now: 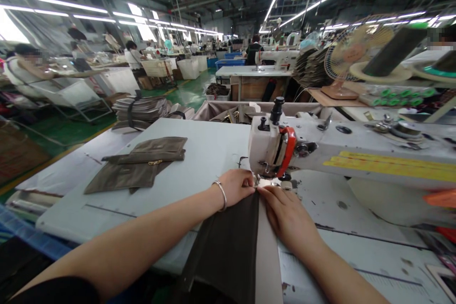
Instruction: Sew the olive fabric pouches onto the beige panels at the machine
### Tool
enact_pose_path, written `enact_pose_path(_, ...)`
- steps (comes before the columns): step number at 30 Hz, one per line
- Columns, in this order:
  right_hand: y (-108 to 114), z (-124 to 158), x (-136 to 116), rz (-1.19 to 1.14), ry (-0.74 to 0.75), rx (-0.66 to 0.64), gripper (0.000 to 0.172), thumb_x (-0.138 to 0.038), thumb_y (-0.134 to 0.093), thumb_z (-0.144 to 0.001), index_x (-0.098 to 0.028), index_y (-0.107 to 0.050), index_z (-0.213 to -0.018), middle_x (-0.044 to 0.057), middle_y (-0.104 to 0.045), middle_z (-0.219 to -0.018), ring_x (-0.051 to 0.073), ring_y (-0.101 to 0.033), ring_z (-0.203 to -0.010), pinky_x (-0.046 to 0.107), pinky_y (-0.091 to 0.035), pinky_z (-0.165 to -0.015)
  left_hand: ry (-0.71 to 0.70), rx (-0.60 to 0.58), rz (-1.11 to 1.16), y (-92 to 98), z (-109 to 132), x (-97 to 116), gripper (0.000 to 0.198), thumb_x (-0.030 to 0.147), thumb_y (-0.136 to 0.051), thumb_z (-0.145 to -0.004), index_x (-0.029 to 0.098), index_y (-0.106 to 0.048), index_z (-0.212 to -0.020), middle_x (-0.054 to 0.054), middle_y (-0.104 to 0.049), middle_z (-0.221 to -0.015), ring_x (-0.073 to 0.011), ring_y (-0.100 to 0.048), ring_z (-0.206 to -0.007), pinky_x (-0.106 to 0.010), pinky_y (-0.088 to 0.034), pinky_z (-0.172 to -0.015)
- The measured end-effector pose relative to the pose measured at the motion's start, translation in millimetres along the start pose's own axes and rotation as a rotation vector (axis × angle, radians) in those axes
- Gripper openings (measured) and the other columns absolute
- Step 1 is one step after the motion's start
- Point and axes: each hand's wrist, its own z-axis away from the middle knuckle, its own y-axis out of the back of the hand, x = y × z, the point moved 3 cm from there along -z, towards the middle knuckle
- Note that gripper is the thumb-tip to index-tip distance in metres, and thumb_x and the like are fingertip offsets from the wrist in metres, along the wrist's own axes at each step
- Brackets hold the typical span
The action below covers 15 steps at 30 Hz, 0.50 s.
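A dark grey-brown fabric piece runs from the near table edge up to the needle area of the sewing machine. My left hand, with a bangle at the wrist, has its fingers pinched at the fabric's far end, just left of the presser foot. Close beside it, my right hand presses thumb and fingertips together on the fabric's right edge. The fingertips of both hands nearly meet below the machine head. Whatever lies right under the needle is hidden by the fingers.
Several sewn fabric pieces with a zipper lie on the table's left. Behind stand stacked fabric bundles and a bin. A fan and a thread cone are at the right. Other people work farther back.
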Motion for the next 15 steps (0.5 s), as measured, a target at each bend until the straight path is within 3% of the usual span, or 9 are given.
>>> enact_pose_path(4,0,0,0,0.002,-0.034,-0.005,0.041,-0.016,-0.043,-0.094,-0.016,-0.045,-0.135,0.014,-0.054,-0.125,0.028,-0.052,-0.107,0.047,-0.045,-0.090,0.038,0.013,-0.003,-1.6,-10,1,0.008,0.023,-0.059,-0.077,0.018,-0.064,-0.074,0.001,-0.063,-0.071,-0.0145,-0.059,-0.067,-0.023,-0.042,-0.058)
enact_pose_path(15,-1,-1,-1,-0.021,-0.061,-0.060,0.046,-0.015,-0.043,-0.093,-0.016,-0.041,-0.139,0.011,-0.046,-0.135,0.029,-0.047,-0.113,0.046,-0.042,-0.095,0.089,0.079,-0.009,-2.7,-14,2,0.009,0.021,-0.056,-0.078,0.017,-0.063,-0.075,-0.002,-0.068,-0.076,-0.0166,-0.062,-0.072,-0.025,-0.045,-0.064)
